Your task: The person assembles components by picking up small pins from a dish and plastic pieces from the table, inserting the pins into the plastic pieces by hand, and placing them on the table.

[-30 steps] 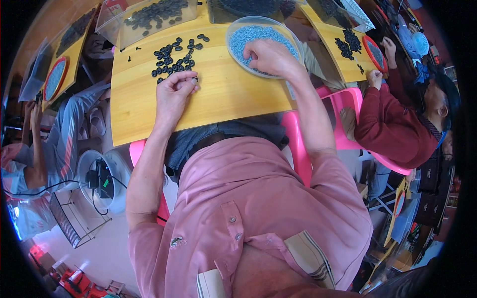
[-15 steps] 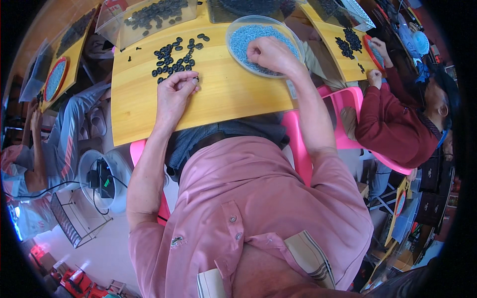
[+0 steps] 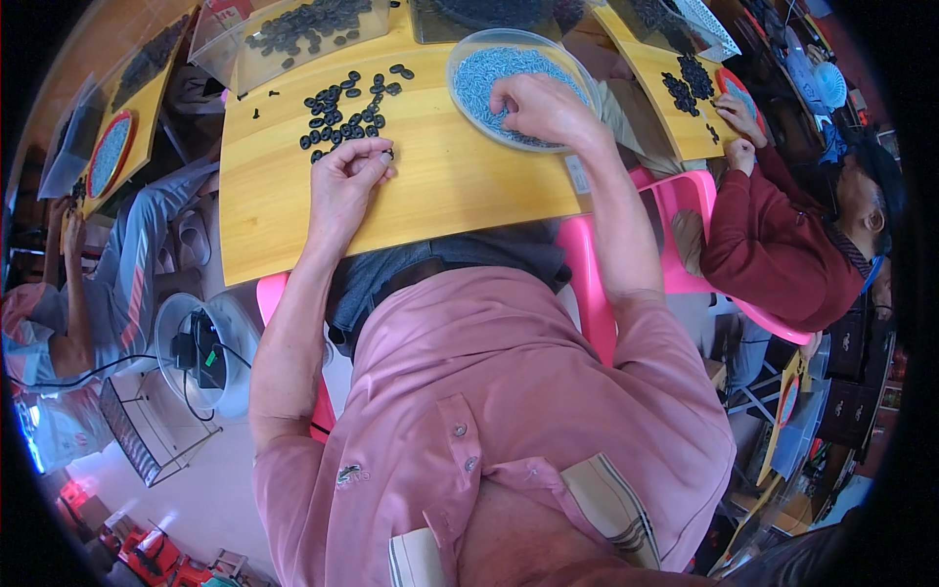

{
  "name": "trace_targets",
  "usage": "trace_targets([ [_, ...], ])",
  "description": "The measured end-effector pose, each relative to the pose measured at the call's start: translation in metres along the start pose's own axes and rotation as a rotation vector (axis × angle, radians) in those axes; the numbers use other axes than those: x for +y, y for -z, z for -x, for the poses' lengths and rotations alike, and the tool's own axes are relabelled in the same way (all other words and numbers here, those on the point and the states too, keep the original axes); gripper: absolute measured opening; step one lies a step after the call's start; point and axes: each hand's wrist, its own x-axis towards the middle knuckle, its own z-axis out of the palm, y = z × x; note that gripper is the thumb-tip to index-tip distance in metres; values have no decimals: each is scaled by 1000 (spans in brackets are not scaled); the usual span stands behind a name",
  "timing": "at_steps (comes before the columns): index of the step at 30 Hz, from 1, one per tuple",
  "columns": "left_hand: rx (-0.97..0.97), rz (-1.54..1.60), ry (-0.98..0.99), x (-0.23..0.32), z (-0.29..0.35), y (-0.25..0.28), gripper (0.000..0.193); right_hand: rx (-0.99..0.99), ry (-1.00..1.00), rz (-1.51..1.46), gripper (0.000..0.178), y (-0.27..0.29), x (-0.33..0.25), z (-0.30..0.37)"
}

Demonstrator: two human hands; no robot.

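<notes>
My left hand (image 3: 344, 184) rests at the near side of the yellow table, thumb and fingertips pinched on a small black oval piece (image 3: 388, 153), mostly covered by the fingers. Just beyond it lies a loose group of black oval pieces (image 3: 340, 130), some showing a hole. My right hand (image 3: 548, 106) is over a round clear tub (image 3: 458, 110) filled with small thin blue-grey pieces (image 3: 514, 65), perhaps screws or pins. Its fingers are curled, tips down at the pieces; whatever they hold is too small to make out.
A clear bin (image 3: 235, 61) with more black pieces stands at the far left, a darker bin (image 3: 430, 27) beside it. A few small dark bits (image 3: 256, 113) lie left on the table (image 3: 421, 210). At right, a person in a dark red top (image 3: 782, 240) works at another table.
My right hand has shifted slightly right within the tub, and its bent fingers show more separately. My left hand stays almost still. The neighbour's far hand has moved from the tub toward their black pieces.
</notes>
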Motion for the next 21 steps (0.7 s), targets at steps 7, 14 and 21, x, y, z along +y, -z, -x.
trace_targets([
  [7, 6, -4, 4, 2, 0, -1, 18, 11, -35, 30, 16, -2, -1, -4],
  [14, -9, -22, -3, 1, 0, -1, 18, -17, -69, -37, 14, 4, -6, -3],
  [21, 12, 2, 4, 0, -2, -1, 17, 41, -4, 43, 12, -4, -4, -5],
])
